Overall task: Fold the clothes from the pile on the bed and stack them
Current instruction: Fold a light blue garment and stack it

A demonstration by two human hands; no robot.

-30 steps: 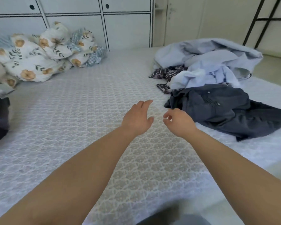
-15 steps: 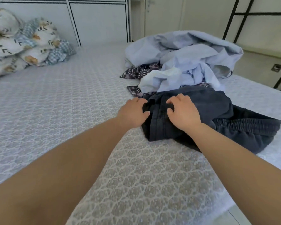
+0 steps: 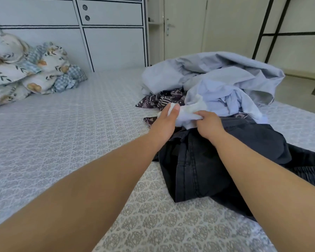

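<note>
Here, looking down across a bed (image 3: 65, 135) covered in a pale sheet printed with small grey rosettes. Lying bunched at the far left against the wall: floral pillows (image 3: 24, 70) with orange blooms and green sprigs, plus a blue checked one. Standing behind them, white cabinets (image 3: 102, 33) with dark trim and two round holes in one drawer front. Further right, showing a cream door (image 3: 185, 30) with a lever handle, then a black frame (image 3: 269, 33) at the far right edge.

Sitting on the right half of the bed, near its far side, the pile (image 3: 216, 82): pale blue shirts crumpled and heaped on top, a dark purple patterned cloth (image 3: 160, 100) poking out at the left underside, and dark jeans (image 3: 216, 157) spreading toward the near edge, rumpled, seams showing.

Reaching in from below, both bare forearms. Holding a whitish-blue shirt (image 3: 187, 113) at the pile's near edge, just above the jeans: left hand (image 3: 164, 124) wrapping round one end, thumb lying up across the fabric, other fingers hidden behind it. Gripping the same shirt just beside it, right hand (image 3: 209, 124), fingers curled tight over a bunched fold, knuckles toward the camera. Hanging over the jeans, right forearm.
</note>
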